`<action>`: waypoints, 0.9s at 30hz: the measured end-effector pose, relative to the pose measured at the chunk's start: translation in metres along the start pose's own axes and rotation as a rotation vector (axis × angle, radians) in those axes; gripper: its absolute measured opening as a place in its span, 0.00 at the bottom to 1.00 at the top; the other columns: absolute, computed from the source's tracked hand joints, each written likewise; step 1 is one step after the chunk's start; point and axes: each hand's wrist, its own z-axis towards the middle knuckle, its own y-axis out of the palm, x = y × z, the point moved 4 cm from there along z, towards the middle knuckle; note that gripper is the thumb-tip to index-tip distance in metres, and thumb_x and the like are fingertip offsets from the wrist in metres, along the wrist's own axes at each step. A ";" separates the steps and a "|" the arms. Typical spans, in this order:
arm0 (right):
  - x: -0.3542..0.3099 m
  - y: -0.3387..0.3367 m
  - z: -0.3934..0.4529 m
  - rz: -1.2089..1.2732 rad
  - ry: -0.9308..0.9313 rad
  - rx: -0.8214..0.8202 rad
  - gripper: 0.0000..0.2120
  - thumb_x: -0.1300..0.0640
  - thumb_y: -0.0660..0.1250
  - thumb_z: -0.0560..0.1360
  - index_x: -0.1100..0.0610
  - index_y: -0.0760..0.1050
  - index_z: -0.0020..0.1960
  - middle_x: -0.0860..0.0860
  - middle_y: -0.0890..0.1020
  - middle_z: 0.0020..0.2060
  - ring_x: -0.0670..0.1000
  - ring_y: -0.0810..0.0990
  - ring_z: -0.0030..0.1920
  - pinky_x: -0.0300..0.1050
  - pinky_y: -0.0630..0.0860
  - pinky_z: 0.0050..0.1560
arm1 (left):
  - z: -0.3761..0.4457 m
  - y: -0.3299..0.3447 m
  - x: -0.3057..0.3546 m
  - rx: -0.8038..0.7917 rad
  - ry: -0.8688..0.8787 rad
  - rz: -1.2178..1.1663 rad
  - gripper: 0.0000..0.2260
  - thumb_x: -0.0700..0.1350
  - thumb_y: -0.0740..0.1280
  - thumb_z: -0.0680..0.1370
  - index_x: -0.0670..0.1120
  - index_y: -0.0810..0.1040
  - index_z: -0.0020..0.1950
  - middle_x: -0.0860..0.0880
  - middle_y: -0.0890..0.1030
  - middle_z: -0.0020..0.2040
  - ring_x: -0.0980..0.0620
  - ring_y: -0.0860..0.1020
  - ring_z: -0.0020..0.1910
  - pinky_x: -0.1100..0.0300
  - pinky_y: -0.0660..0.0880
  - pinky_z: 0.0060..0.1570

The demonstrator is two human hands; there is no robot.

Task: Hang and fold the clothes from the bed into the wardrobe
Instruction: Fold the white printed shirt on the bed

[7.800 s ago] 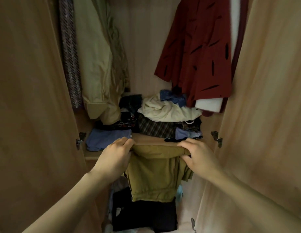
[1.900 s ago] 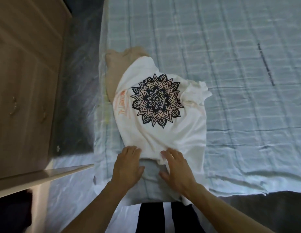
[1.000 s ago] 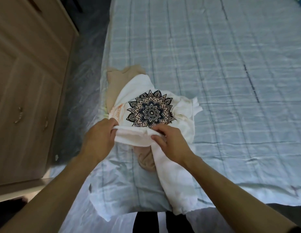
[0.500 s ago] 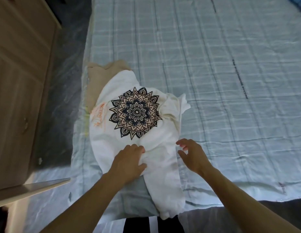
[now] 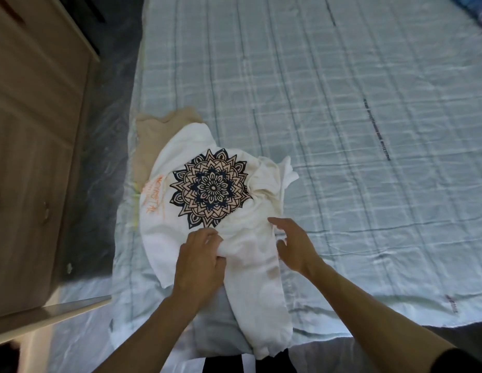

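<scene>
A white T-shirt (image 5: 250, 265) with a black mandala print and orange lettering lies crumpled on the near left part of the bed (image 5: 342, 130). A beige garment (image 5: 151, 138) sticks out from under its far left side. My left hand (image 5: 199, 262) grips a bunch of the white fabric just below the print. My right hand (image 5: 293, 243) touches the shirt's right edge with its fingers spread and loosely bent. A long part of the shirt hangs over the bed's near edge.
The bed has a pale blue checked sheet. A wooden wardrobe (image 5: 32, 157) stands at the left, with a dark strip of floor (image 5: 100, 157) between it and the bed. An open door edge (image 5: 46, 316) juts in at the lower left.
My left hand has gone from lying on the shirt to bunching fabric in its fingers. My right hand has moved in to the shirt's right edge.
</scene>
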 end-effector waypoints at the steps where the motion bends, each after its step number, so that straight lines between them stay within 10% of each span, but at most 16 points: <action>1: -0.008 -0.005 0.000 -0.049 -0.044 0.006 0.29 0.69 0.65 0.72 0.54 0.70 0.71 0.53 0.72 0.66 0.53 0.72 0.64 0.40 0.69 0.64 | 0.001 -0.020 0.003 0.040 0.010 -0.058 0.12 0.38 0.71 0.72 0.44 0.79 0.56 0.48 0.77 0.58 0.45 0.73 0.57 0.51 0.74 0.54; 7: -0.088 -0.038 0.006 -0.185 -0.210 0.293 0.14 0.59 0.76 0.70 0.60 0.82 0.55 0.57 0.78 0.59 0.60 0.76 0.59 0.53 0.73 0.58 | 0.010 -0.132 0.020 0.173 0.048 -0.353 0.07 0.37 0.64 0.78 0.47 0.77 0.53 0.54 0.81 0.48 0.55 0.77 0.46 0.59 0.74 0.46; 17: -0.222 -0.149 -0.040 0.018 -0.437 0.389 0.07 0.58 0.64 0.79 0.50 0.71 0.43 0.41 0.73 0.31 0.41 0.73 0.33 0.34 0.65 0.33 | 0.012 -0.291 0.036 0.419 0.028 -0.448 0.11 0.37 0.69 0.77 0.53 0.77 0.43 0.65 0.78 0.32 0.69 0.74 0.32 0.71 0.67 0.31; 27: -0.310 -0.290 -0.127 -0.001 -0.601 0.710 0.06 0.60 0.65 0.79 0.52 0.75 0.45 0.42 0.76 0.31 0.40 0.75 0.36 0.30 0.67 0.35 | 0.018 -0.401 0.112 0.461 0.341 -0.562 0.04 0.40 0.72 0.76 0.40 0.81 0.44 0.40 0.81 0.39 0.41 0.79 0.38 0.40 0.77 0.39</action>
